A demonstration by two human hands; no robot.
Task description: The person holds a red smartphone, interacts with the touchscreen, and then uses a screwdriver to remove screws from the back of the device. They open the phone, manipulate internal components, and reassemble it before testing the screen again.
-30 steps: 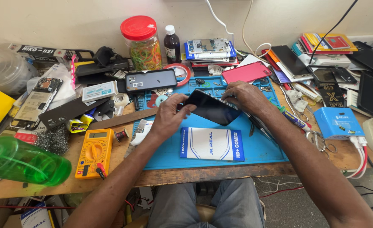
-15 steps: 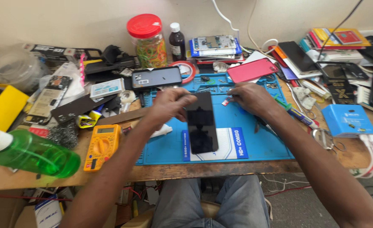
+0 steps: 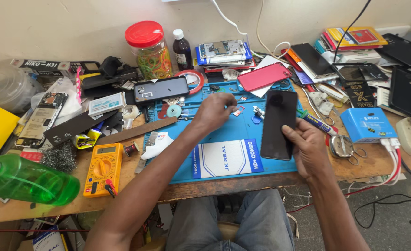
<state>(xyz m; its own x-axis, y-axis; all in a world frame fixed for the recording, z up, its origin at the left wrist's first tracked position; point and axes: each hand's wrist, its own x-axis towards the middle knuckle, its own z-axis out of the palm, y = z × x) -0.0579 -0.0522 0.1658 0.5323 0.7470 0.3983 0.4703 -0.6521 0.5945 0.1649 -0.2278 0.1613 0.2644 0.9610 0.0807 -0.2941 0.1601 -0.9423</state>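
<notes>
On the cluttered desk (image 3: 121, 197) we see our left hand (image 3: 217, 110) resting curled on the blue mat (image 3: 242, 132), holding nothing we can make out. Well to its right, our right hand (image 3: 307, 146) grips the black phone (image 3: 278, 123), tilted up above the mat's right edge.

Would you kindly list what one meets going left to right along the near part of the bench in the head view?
Green bottle → yellow multimeter → white packet → black phone in right hand → blue box.
</notes>
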